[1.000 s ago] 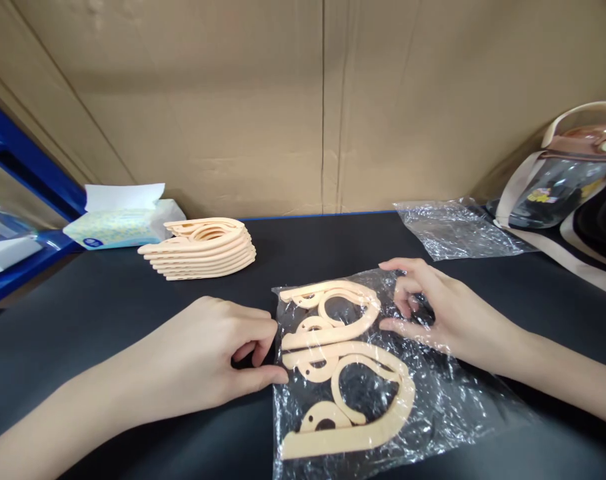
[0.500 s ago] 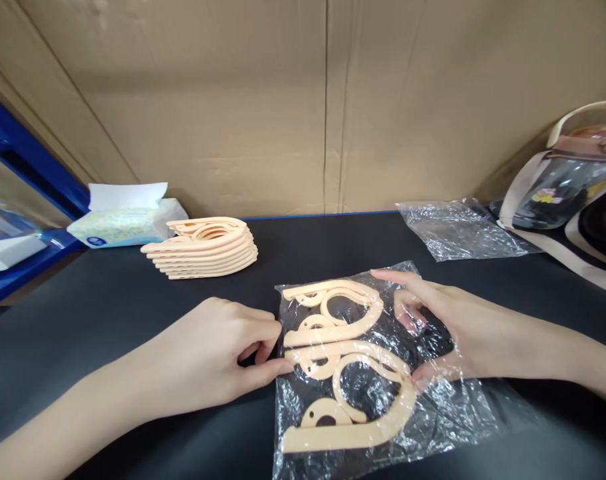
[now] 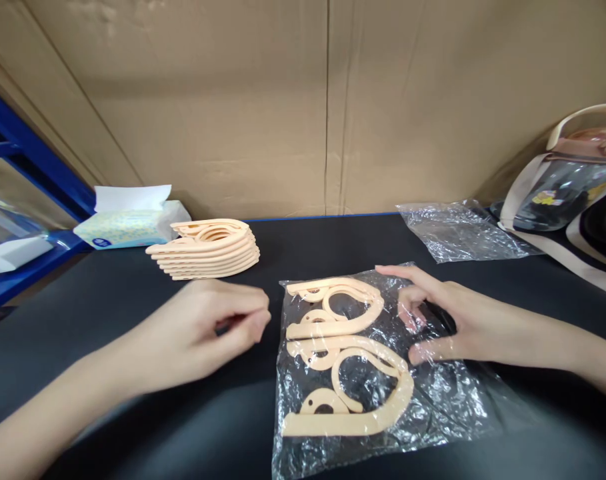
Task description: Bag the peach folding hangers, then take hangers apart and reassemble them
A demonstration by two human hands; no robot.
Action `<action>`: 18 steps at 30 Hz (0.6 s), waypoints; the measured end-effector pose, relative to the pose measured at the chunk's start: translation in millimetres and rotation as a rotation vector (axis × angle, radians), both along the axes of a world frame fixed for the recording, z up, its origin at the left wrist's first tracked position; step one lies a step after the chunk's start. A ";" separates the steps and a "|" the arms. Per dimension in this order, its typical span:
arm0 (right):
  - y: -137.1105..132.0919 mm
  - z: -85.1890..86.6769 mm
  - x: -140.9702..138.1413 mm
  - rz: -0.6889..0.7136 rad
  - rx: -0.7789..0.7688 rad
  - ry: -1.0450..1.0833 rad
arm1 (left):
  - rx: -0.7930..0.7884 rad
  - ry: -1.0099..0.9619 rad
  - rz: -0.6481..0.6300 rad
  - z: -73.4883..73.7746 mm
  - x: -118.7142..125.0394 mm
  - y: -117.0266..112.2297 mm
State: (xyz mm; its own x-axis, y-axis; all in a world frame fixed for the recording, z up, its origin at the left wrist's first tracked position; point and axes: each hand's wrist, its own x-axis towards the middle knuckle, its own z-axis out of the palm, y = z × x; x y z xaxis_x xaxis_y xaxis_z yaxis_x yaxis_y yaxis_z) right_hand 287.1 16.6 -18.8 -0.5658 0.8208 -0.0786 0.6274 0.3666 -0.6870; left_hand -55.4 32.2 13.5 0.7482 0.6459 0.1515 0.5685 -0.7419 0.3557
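Peach stack (image 3: 207, 253), tissue pack (image 3: 127, 228) beyond left hand (image 3: 217, 327), pressed together; right hand (image 3: 447, 313) spread at filled bag (image 3: 443, 407); bottle (image 3: 563, 193) beyond.

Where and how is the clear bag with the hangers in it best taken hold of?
I'd pinch the clear plastic bag from above and below at its left edge, coming from the left with the left hand. The straight ends of the folded hangers reach close to that edge, probably giving a firmer hold than the crinkled film on the right.
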 end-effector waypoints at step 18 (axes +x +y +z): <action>7.7 4.2 7.2 -0.251 0.378 -0.078 | 0.008 -0.051 0.585 21.2 -88.2 64.7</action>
State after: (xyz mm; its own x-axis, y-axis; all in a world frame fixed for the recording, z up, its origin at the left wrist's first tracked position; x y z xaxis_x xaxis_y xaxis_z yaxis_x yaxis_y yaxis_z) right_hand 294.3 24.2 -14.6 -0.3500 0.9109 0.2184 0.7735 0.4126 -0.4811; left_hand -143.6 96.9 34.7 0.2593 0.9480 0.1846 0.8667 -0.3127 0.3887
